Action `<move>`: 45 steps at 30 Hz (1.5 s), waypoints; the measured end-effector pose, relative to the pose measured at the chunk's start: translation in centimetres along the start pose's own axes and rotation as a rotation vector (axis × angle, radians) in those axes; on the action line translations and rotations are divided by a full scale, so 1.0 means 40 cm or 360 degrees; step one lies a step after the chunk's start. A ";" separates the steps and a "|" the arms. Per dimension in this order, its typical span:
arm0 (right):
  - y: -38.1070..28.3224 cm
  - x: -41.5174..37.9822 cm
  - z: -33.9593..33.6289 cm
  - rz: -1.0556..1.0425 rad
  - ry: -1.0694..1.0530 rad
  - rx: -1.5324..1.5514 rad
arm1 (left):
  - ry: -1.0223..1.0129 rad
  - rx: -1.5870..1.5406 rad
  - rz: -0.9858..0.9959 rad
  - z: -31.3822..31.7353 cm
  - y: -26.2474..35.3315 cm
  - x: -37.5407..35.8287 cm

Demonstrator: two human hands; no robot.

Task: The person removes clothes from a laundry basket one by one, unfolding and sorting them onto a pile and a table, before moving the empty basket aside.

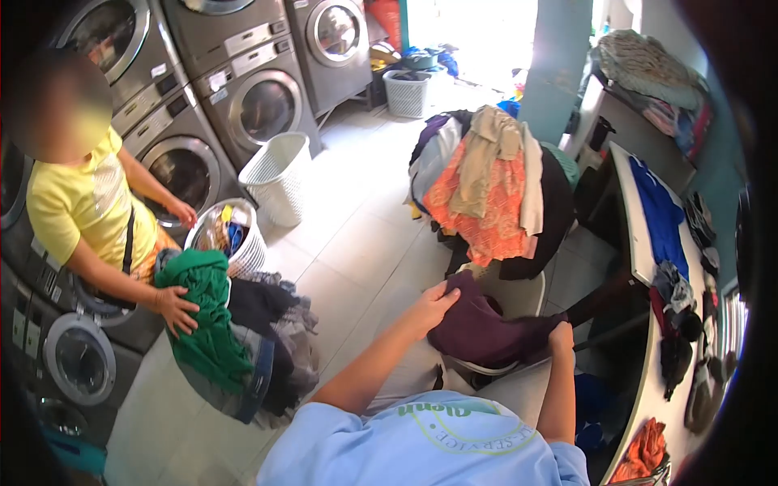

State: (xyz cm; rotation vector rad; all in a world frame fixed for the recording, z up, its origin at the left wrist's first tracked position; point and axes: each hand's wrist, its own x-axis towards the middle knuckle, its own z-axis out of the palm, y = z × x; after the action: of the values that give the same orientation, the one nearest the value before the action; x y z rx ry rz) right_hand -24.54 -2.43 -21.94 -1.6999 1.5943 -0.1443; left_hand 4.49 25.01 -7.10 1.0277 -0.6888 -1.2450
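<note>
A dark maroon garment hangs stretched between my two hands; its kind I cannot make out. My left hand pinches its upper left corner between thumb and fingers. At the other end, my right hand is closed on the edge of the cloth, with the fingers partly hidden. Just behind the garment stands a white basket, partly covered by it. Beyond that rises a tall heap of clothes, with an orange patterned garment and a beige one draped over its front.
On the left, a person in a yellow shirt has a hand on a green cloth atop a laundry pile. Two white baskets stand before the stacked machines. A table with a blue garment runs along my right.
</note>
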 end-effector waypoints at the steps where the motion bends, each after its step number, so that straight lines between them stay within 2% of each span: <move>1: -0.111 -0.118 -0.030 -0.0047 0.0085 -0.0510 | 0.0102 0.0004 -0.0086 0.010 0.000 0.010; 2: -0.221 -0.236 -0.059 -0.0069 0.0183 -0.0974 | 0.0212 0.0009 -0.0172 0.018 -0.003 0.014; 3: -0.235 -0.278 -0.029 -0.0522 0.0152 -0.0915 | 0.0158 0.0066 -0.0055 0.047 -0.031 0.023; 4: -0.249 -0.320 0.001 -0.0972 0.0105 -0.0873 | 0.0018 0.0316 -0.0087 0.075 -0.052 0.030; 5: -0.246 -0.314 0.056 -0.1244 -0.0062 -0.0718 | -0.0116 0.0563 -0.0118 0.103 -0.069 0.029; 6: -0.204 -0.259 0.139 -0.1381 -0.0208 -0.0316 | -0.0405 0.0119 -0.0037 0.152 -0.066 0.004; 8: -0.088 -0.112 0.276 -0.1529 -0.0424 0.0502 | -0.0661 0.0237 0.0243 0.208 -0.005 -0.047; 9: -0.089 -0.116 0.279 -0.1437 -0.0478 0.0481 | -0.0655 0.0238 0.0247 0.206 0.020 -0.066; 11: -0.084 -0.141 0.293 -0.1238 -0.0609 0.0434 | -0.0781 -0.0334 0.0231 0.170 0.091 -0.119; 12: -0.079 -0.162 0.302 -0.1133 -0.0681 0.0409 | -0.0657 -0.0392 0.0363 0.159 0.135 -0.152; 14: -0.128 -0.258 0.242 -0.0637 -0.0916 0.0649 | -0.0515 -0.0414 0.0552 0.120 0.224 -0.195; 15: -0.161 -0.291 0.200 -0.0535 -0.0828 0.0791 | -0.0472 -0.0471 0.0695 0.106 0.236 -0.194; 16: -0.187 -0.310 0.167 -0.0432 -0.0735 0.0928 | -0.0455 -0.0477 0.0695 0.094 0.235 -0.192; 18: -0.207 -0.299 0.100 -0.0290 -0.0651 0.1119 | -0.0178 -0.0203 0.0661 0.072 0.231 -0.192; 20: -0.236 -0.302 0.031 -0.0455 -0.0767 0.1521 | -0.0133 -0.0035 0.0745 0.080 0.213 -0.179; 22: -0.279 -0.355 -0.056 -0.0490 -0.0805 0.1880 | -0.0146 0.0664 0.0513 0.064 0.176 -0.153; 23: -0.304 -0.405 -0.103 -0.0522 -0.0875 0.1967 | -0.0128 0.1128 0.0515 0.050 0.151 -0.121; 24: -0.318 -0.415 -0.122 -0.0277 -0.0761 0.2064 | -0.0130 0.1123 0.0507 0.056 0.145 -0.107; 26: -0.364 -0.457 -0.172 -0.0539 -0.0591 0.1541 | -0.0215 0.2268 -0.0305 0.069 0.144 -0.085; 28: -0.403 -0.509 -0.166 -0.0505 -0.0363 0.1065 | -0.0363 0.2276 -0.0294 0.076 0.110 -0.097; 29: -0.402 -0.521 -0.147 -0.0579 -0.0363 0.0857 | -0.0532 0.2173 -0.0043 0.082 0.090 -0.098; 30: -0.316 -0.444 -0.092 -0.0836 -0.0352 0.0751 | -0.0705 0.2057 0.0203 0.092 0.072 -0.097; 31: -0.342 -0.490 -0.092 -0.0966 -0.0350 0.0684 | -0.0814 0.1936 0.0295 0.102 0.063 -0.097; 32: -0.379 -0.552 -0.087 -0.1096 -0.0347 0.0615 | -0.0842 0.1943 0.0311 0.114 0.074 -0.097; 34: -0.406 -0.597 -0.096 -0.1074 -0.0336 0.0542 | -0.1038 0.2076 0.0081 0.139 0.105 -0.101; 36: -0.409 -0.601 -0.104 -0.1070 -0.0343 0.0463 | -0.1022 0.2207 0.0023 0.133 0.130 -0.073; 39: -0.384 -0.574 -0.101 -0.1073 -0.0325 0.0345 | -0.0148 0.2285 0.0637 0.110 0.256 0.018; 40: -0.378 -0.569 -0.098 -0.1069 -0.0349 0.0444 | 0.0117 0.2252 0.0669 0.120 0.333 0.091; 42: -0.377 -0.577 -0.096 -0.1057 -0.0377 0.0534 | 0.0328 0.2108 0.1020 0.148 0.552 0.182; 43: -0.384 -0.588 -0.101 -0.1054 -0.0365 0.0551 | 0.0516 0.2267 0.0799 0.173 0.668 0.221; 45: -0.395 -0.596 -0.115 -0.1054 -0.0334 0.0565 | 0.0748 0.2028 0.1158 0.179 0.806 0.299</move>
State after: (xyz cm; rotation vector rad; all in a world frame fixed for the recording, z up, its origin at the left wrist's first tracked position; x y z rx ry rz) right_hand -19.47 15.04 0.56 -1.8179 0.7530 -0.5252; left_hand 14.57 11.62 23.77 1.7559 -1.3480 0.2188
